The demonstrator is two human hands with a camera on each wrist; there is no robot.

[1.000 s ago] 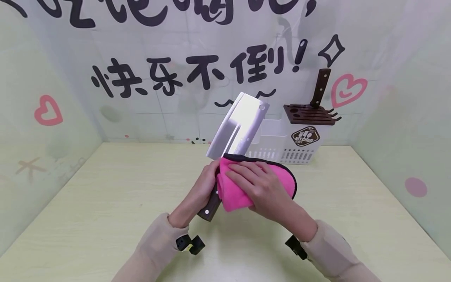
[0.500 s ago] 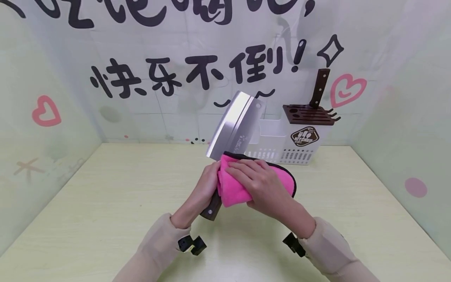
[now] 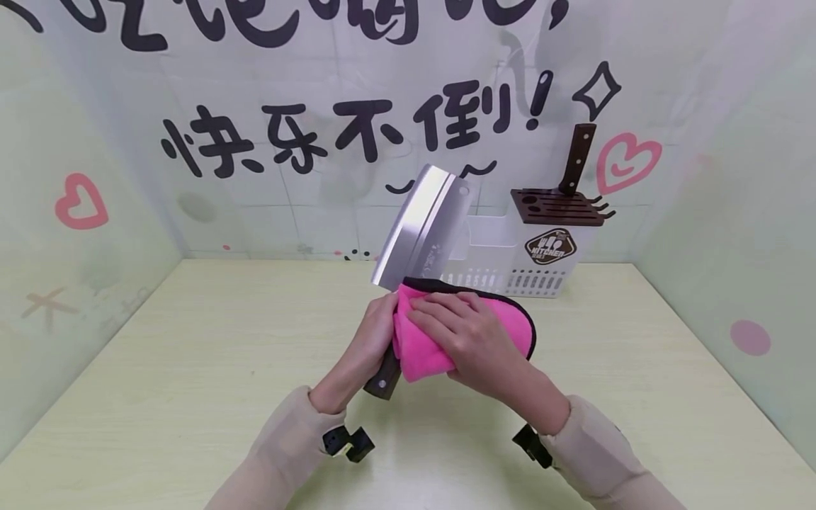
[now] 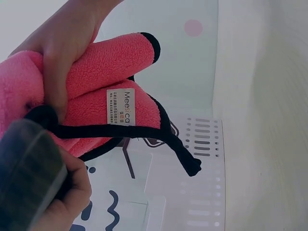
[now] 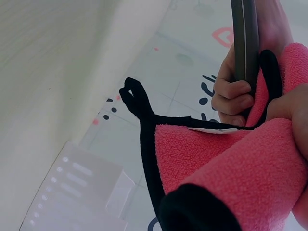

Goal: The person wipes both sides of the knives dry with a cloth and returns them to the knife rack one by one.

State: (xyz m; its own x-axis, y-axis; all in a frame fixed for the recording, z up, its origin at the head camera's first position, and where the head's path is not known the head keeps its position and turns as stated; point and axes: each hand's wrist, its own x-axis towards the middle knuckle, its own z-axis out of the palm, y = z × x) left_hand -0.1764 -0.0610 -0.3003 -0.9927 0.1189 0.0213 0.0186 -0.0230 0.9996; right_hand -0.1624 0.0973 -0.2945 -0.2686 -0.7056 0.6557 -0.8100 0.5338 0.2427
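Observation:
A cleaver (image 3: 417, 237) points up and away in the head view, its broad steel blade raised above the table. My left hand (image 3: 368, 336) grips its dark riveted handle (image 3: 382, 380); in the right wrist view, curled fingers (image 5: 233, 98) wrap round that handle. A folded pink towel (image 3: 430, 347) with black edging lies against the cleaver's handle near the blade. My right hand (image 3: 478, 340) holds this towel from above, its thumb (image 4: 57, 91) hooked over it in the left wrist view. A white label (image 4: 121, 107) and a black hanging loop show on the towel.
Behind the hands, at the back right of the pale table (image 3: 191, 368), stands a white perforated holder (image 3: 542, 278) with a brown slotted top. A dark-handled knife (image 3: 578, 159) stands upright in it. Printed walls (image 3: 255, 212) enclose the back and sides.
The cleaver's blade has turned slightly about its length and its tip has shifted a little left. The towel dipped up and back down slightly at the handle. Both hands keep their holds.

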